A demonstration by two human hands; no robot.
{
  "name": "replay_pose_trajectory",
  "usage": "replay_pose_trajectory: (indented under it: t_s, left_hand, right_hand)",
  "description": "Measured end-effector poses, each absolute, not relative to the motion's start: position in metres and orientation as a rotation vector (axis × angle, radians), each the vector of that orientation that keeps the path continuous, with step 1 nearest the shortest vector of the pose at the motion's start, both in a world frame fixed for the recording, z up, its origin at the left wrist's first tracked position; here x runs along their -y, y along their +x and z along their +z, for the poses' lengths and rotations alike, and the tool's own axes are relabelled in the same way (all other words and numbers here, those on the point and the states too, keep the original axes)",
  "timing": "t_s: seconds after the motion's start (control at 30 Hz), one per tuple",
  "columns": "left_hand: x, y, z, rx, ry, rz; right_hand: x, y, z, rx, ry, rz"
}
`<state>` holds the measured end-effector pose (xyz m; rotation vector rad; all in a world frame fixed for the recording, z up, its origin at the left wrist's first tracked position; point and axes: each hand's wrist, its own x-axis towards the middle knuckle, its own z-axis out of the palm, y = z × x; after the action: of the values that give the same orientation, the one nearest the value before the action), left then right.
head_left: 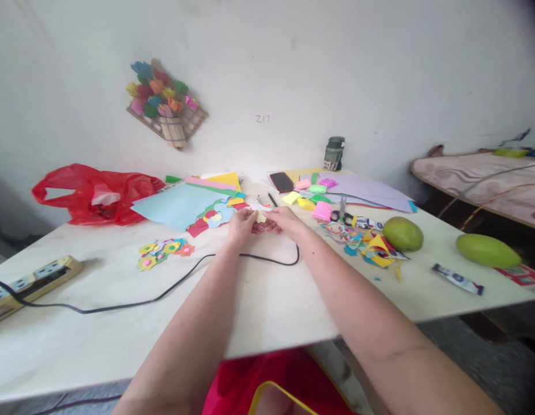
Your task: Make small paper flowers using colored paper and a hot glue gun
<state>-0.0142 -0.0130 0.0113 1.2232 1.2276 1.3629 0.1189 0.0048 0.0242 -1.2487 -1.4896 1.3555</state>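
Observation:
Both hands meet over the middle of the white table. My left hand and my right hand are closed by their fingertips on a small pale yellow paper piece between them. Its exact shape is partly hidden by the fingers. Left of the hands lie coloured paper cutouts. Nearer, on the left, is a group of small paper flowers. A black pen lies just behind my right hand.
A black cable runs from the power strip beneath my forearms. At right are scissors, paper scraps, a glue tube and two green fruits. A red bag sits left; a phone lies behind.

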Motion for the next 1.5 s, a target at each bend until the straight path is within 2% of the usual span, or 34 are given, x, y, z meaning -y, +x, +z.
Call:
replay_pose_trajectory:
  t_s: [0.3, 0.5, 0.73, 1.2, 1.5]
  left_hand:
    - [0.017, -0.009, 0.009, -1.257, 1.314, 1.176]
    - [0.015, -0.007, 0.006, -1.472, 1.562, 1.057]
    - [0.014, -0.001, 0.008, -1.703, 1.761, 1.008]
    - [0.015, 0.002, 0.015, -1.993, 1.862, 0.695]
    - [0.016, 0.005, 0.012, -1.987, 1.873, 0.811]
  right_hand:
    - [-0.009, 0.132, 0.028, 1.760, -1.319, 1.139]
    - [-0.014, 0.141, 0.027, 1.881, -1.470, 1.027]
    - [-0.024, 0.147, 0.029, 1.890, -1.607, 0.593]
    - [-0.029, 0.148, 0.024, 1.792, -1.552, 0.717]
    - [-0.021, 0.153, 0.045, 1.891, -1.740, 0.319]
